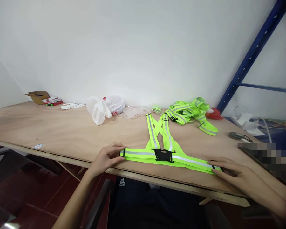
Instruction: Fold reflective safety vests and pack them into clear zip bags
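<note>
A neon yellow-green reflective safety vest (140,153) made of straps lies spread on the table in front of me, its shoulder straps crossing at the far side. The black buckle (163,156) at the middle of its waist belt is fastened. My left hand (111,156) grips the belt's left end by a black strap slider (122,152), thumb below and fingers above. At the belt's right end, my right hand (231,170) pinches the strap close to another black slider (214,167). The belt stretches nearly straight between both hands.
More reflective straps (186,111) lie heaped behind the vest, beside a small rolled one (156,109) and a red item (214,114). White plastic bags (97,109) and a cardboard box (38,97) stand along the wall. A blue metal frame (249,57) rises at right.
</note>
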Tool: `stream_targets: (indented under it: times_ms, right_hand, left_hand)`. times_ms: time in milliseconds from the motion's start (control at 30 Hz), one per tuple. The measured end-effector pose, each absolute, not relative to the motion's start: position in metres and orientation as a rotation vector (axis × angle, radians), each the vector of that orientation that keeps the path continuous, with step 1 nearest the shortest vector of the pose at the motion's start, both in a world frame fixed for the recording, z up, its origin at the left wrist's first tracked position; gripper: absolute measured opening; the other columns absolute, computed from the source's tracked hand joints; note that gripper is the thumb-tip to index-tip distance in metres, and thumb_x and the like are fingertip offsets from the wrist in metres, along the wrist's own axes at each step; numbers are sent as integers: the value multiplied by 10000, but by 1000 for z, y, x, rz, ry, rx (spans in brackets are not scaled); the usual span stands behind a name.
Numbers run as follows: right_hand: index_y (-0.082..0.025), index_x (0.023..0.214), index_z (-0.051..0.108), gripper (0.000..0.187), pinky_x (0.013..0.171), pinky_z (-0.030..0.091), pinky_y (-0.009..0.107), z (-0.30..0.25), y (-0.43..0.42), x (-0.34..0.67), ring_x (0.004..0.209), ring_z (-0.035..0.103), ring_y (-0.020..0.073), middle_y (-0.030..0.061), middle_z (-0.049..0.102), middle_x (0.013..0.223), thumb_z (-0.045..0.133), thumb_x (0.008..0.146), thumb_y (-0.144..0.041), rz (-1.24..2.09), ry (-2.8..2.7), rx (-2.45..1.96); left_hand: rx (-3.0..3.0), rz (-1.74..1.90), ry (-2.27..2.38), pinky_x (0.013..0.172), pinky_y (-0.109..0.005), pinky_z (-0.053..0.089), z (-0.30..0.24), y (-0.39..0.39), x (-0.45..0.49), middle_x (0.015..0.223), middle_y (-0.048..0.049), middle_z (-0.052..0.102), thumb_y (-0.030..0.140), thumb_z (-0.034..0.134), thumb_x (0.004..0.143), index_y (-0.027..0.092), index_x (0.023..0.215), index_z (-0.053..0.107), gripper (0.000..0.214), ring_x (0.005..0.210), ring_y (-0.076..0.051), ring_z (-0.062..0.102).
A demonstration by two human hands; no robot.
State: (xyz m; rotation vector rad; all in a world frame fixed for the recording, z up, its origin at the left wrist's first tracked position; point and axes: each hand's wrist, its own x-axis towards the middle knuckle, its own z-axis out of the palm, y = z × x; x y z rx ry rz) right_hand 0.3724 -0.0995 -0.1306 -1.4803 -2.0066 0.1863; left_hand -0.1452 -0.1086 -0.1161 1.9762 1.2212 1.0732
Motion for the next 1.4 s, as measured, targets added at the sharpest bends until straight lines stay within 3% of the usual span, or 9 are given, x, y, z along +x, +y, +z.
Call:
stream_targets:
  times_ms: [167, 367, 533, 700, 900, 1133, 1400]
  right_hand:
    - [-280, 1113, 767, 439, 1013, 531, 538, -120, -98, 355, 1153, 662, 342, 100, 716, 1235, 553, 863, -571, 135, -2138, -1490]
    - [-255, 1243, 681, 342, 1044, 515, 484, -111, -111, 247, 1248, 605, 288, 111, 655, 1331, 541, 950, -365, 93, -2372, -1127]
    - [-178, 1403, 553, 496, 1070, 487, 531, -128, -101, 215, 1321, 537, 318, 156, 573, 1431, 558, 954, -388, 77, -2431, -1182]
    - [-211, 1365, 575, 401, 1101, 455, 532, -135, -93, 223, 1305, 549, 283, 130, 600, 1402, 439, 997, -292, 129, -2434, -1176]
    - [-209, 1343, 566, 414, 1086, 459, 515, -129, -95, 223, 1330, 522, 295, 140, 567, 1426, 524, 978, -401, 200, -2415, -1256]
    - [-239, 1201, 616, 264, 1027, 501, 480, -131, -95, 224, 1275, 571, 283, 124, 616, 1353, 531, 961, -308, 183, -2366, -1219]
    - [-201, 1246, 612, 308, 994, 526, 459, -133, -98, 224, 1233, 594, 286, 143, 628, 1328, 551, 953, -273, 1, -2356, -1114]
  left_hand:
    - [2106, 825, 1272, 1049, -387, 488, -113, -108, -145, 1254, -89, 683, 417, 727, 855, 256, 1195, 737, 376, 1161, -264, 626]
    - [2086, 786, 1297, 1088, -410, 447, -107, -109, -144, 1324, -64, 655, 416, 733, 847, 300, 1324, 650, 498, 1227, -280, 583]
    - [2071, 790, 1279, 1083, -380, 446, -107, -109, -146, 1330, -59, 648, 421, 724, 864, 288, 1318, 646, 480, 1234, -269, 582]
    - [2090, 812, 1267, 1061, -356, 460, -107, -108, -144, 1310, -53, 661, 424, 720, 871, 291, 1292, 663, 446, 1217, -262, 596]
    - [2105, 804, 1257, 1040, -352, 467, -107, -108, -142, 1290, -69, 663, 441, 705, 885, 265, 1286, 661, 440, 1193, -260, 599]
    - [2166, 808, 1264, 1036, -355, 455, -107, -108, -141, 1254, -69, 671, 417, 708, 892, 255, 1249, 675, 393, 1179, -255, 601]
    - [2143, 836, 1239, 1033, -359, 456, -107, -109, -140, 1265, -67, 663, 383, 681, 917, 258, 1261, 663, 366, 1174, -248, 601]
